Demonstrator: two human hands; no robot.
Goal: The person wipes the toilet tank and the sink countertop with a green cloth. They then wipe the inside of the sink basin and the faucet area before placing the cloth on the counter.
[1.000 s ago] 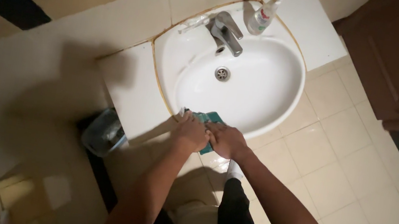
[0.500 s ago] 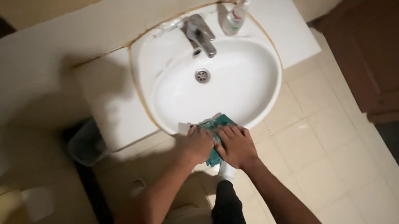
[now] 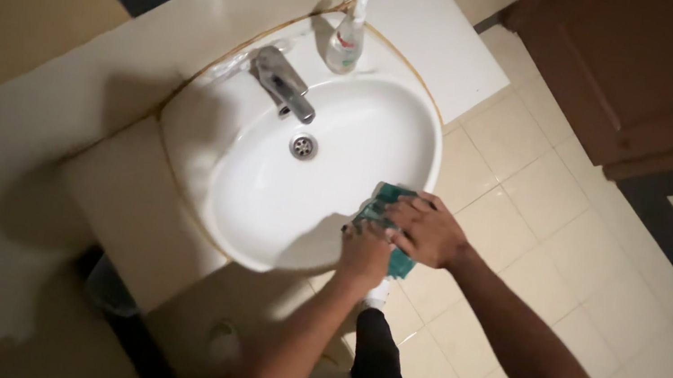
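Both hands press a crumpled teal cleaning cloth against the near rim of the white ceramic washbasin: left hand clenched on it, right hand flat on top.

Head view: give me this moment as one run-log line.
left hand: on sink rim, beside cloth | right hand: pressing teal cloth on rim | tap, spray bottle behind basin

The single head camera is looking steeply down from above, at about arm's length, over a white washbasin and tiled floor.
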